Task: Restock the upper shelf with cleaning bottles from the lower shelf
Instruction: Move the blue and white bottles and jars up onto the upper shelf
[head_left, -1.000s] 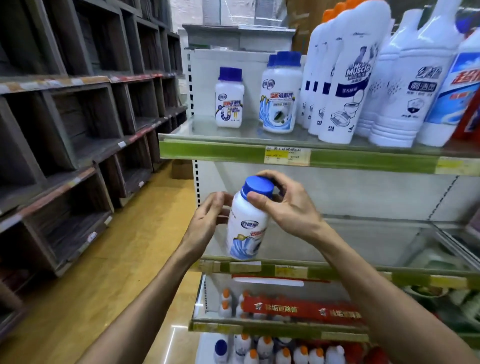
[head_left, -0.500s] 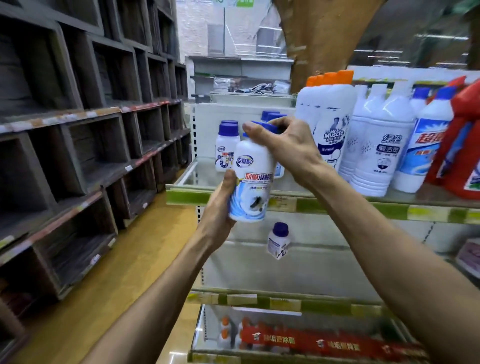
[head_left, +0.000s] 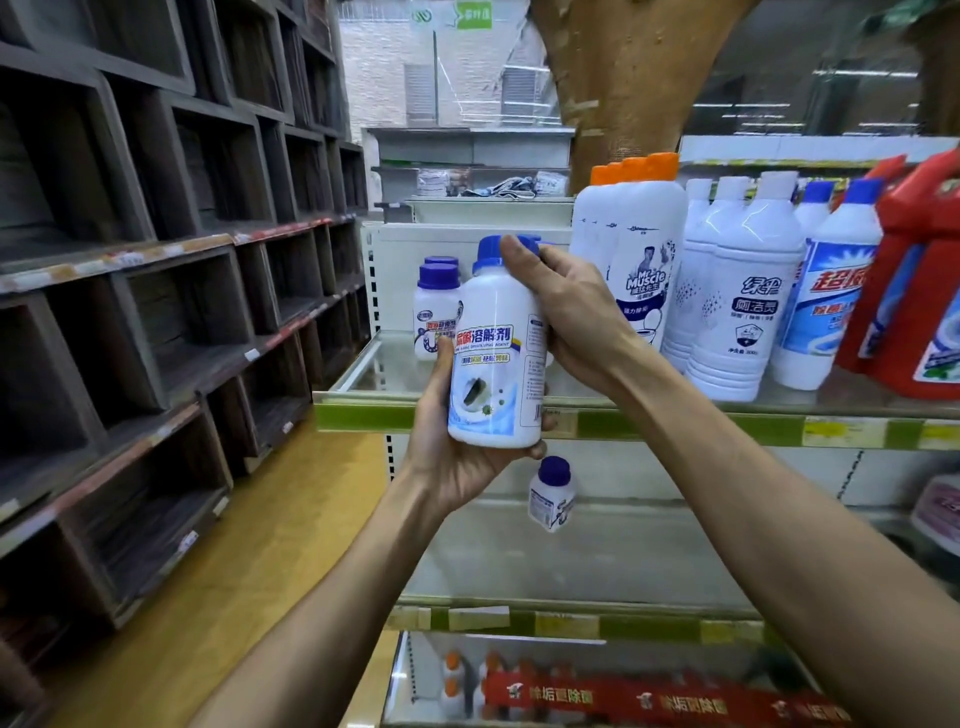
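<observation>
Left grip (head_left: 452, 467) cups the bottle (head_left: 493, 374) underneath, right grip (head_left: 566, 312) clasps its cap (head_left: 488, 249), before the upper shelf (head_left: 363, 418) edge.

Bright, even overhead light, faint glare streaking the white bottle (head_left: 493, 312), wide-angle bending at edges

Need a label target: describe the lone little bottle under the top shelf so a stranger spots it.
Find the green-edged upper shelf lined with tall white bottles. Below it, against the white back panel, just under the held bottle, is a small blue-capped bottle. It is alone and tilted; its lookalikes stand on the upper shelf's left end.
</observation>
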